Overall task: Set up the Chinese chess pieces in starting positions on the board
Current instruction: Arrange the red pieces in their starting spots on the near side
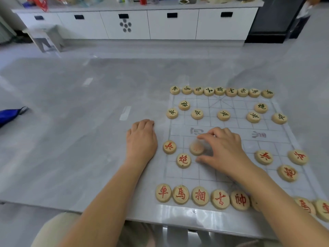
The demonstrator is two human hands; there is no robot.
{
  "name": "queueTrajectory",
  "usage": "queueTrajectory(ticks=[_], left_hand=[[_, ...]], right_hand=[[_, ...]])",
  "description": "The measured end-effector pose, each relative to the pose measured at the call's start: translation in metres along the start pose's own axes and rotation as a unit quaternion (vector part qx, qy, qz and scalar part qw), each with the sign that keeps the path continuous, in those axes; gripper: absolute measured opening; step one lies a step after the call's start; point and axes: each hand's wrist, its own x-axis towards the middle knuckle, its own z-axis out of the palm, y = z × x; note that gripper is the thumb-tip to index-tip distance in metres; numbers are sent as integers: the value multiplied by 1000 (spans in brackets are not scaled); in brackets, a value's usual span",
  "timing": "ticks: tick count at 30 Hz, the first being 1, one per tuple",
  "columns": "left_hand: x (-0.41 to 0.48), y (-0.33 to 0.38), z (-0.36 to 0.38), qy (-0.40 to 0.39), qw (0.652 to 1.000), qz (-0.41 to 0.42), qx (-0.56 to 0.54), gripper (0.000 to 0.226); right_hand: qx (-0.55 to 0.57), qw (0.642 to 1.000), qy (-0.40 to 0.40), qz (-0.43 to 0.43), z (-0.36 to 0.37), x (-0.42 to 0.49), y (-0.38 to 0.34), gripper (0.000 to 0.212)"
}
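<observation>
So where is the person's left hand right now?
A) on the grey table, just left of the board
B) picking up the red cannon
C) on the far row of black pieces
A: the left hand rests on the grey table, left of the board.

Round wooden pieces (223,115) were laid flat on the translucent gridded board (236,104): black-lettered ones (220,90) were ranked along the far side, red-lettered ones (200,196) along the near side, and one blurred red piece (196,148) was seen left of centre.
</observation>
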Motion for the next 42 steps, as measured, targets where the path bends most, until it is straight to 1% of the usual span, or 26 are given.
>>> queueTrajectory(ticks=[2, 4, 6, 8, 13, 22, 25, 27, 29, 30, 32, 34, 38, 42], left_hand=[[0, 0, 0, 4, 1000, 4, 1, 33], [0, 0, 1, 7, 1000, 5, 3, 32], [0, 0, 0, 8, 1000, 7, 3, 32], [0, 0, 0, 6, 1000, 6, 4, 33], [1, 0, 1, 4, 1000, 3, 7, 33], [0, 0, 1, 7, 1000, 2, 1, 33], [-1, 0, 0, 12, 1000, 4, 0, 32], [-1, 1, 0, 14, 1000, 2, -2, 32], [-1, 1, 0, 14, 1000, 1, -1, 32], [-1, 1, 0, 14, 1000, 1, 0, 32], [0, 2, 0, 13, 1000, 1, 1, 32], [0, 2, 0, 16, 1000, 0, 2, 32], [0, 2, 1, 20, 1000, 3, 1, 32], [1, 1, 2, 17, 1000, 4, 3, 33]], right_hand=[[-12, 1000, -28, 6, -1, 3, 4, 63], [-9, 999, -37, -10, 0, 5, 4, 57], [-15, 999, -27, -23, 3, 7, 2, 48], [-29, 999, -11, -18, 4, 9, 0, 44], [-32, 999, -7, 5, 4, 7, 3, 50], [-30, 1000, 8, -4, 8, 2, 4, 38], [-35, 999, -2, -3, 7, 2, 3, 42], [-25, 1000, -5, -6, 4, 4, -1, 53], [6, 1000, 15, -15, 2, 8, -11, 65], [18, 999, 23, -21, 1, 11, -18, 67], [23, 999, 16, -33, 4, 20, -33, 59], [3, 999, 1, -40, 12, 29, -48, 50], [-18, 999, 6, -28, 24, 40, -62, 43], [-18, 999, 11, -43, 29, 43, -61, 37]])
